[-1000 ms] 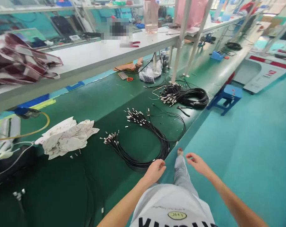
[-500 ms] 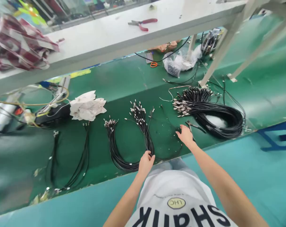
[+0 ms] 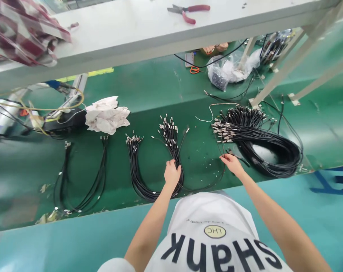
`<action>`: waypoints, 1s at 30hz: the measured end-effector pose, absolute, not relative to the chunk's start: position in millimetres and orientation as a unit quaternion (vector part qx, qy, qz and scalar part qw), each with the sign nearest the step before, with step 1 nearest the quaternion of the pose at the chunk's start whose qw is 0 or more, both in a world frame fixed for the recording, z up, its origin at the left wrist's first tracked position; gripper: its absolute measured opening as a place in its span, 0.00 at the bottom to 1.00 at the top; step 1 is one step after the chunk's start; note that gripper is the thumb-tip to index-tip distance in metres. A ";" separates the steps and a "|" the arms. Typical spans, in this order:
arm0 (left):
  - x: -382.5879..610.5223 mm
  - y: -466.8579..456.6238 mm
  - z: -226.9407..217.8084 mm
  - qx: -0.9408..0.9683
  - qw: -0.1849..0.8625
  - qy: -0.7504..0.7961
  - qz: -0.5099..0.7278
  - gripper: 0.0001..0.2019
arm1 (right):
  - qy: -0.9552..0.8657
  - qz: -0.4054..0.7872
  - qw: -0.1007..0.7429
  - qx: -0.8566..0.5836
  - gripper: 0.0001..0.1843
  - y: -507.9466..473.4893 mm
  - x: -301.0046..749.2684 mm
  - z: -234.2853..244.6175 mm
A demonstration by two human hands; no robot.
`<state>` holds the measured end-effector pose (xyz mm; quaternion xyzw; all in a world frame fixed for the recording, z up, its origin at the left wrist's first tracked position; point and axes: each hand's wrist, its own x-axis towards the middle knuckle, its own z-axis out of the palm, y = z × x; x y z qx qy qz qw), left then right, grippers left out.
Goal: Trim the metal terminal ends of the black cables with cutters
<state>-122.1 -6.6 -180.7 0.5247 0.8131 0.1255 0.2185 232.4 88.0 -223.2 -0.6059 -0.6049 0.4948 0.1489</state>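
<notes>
My left hand (image 3: 172,173) rests on the right limb of a U-shaped bundle of black cables (image 3: 149,166) with metal connector ends, fingers curled over the strands. My right hand (image 3: 231,163) pinches a single thin black cable (image 3: 205,186) that loops across the green mat between both hands. A large coil of black cables (image 3: 262,141) lies just right of my right hand, its connector ends fanned toward the left.
The green workbench mat (image 3: 160,87) sits under a white shelf (image 3: 126,26) holding red-handled pliers (image 3: 190,11) and a plaid cloth (image 3: 21,32). A crumpled white rag (image 3: 106,115), another cable loop (image 3: 83,177), plastic bags (image 3: 228,70), orange scissors (image 3: 194,70) and a blue stool (image 3: 334,179) lie around.
The view has swung down and to face the bench. My left hand slid up onto the cable bundle; my right hand reached onto the mat and closed on a single cable.
</notes>
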 end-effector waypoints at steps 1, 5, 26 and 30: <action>-122.8 -1.6 -182.7 0.528 0.217 0.812 0.122 0.17 | -0.601 0.497 0.147 -0.608 0.19 86.8 233.7 -223.4; -125.6 13.4 -190.7 0.534 0.213 0.811 0.107 0.16 | -0.589 0.500 0.147 -0.618 0.19 82.7 232.6 -221.2; -87.8 80.6 -110.4 0.512 0.339 0.714 0.336 0.03 | -0.618 0.508 0.273 -0.535 0.15 72.2 204.1 -69.9; -46.5 112.5 -78.5 0.485 0.450 0.645 0.383 0.16 | -0.629 0.530 0.272 -0.499 0.11 59.1 194.2 -61.1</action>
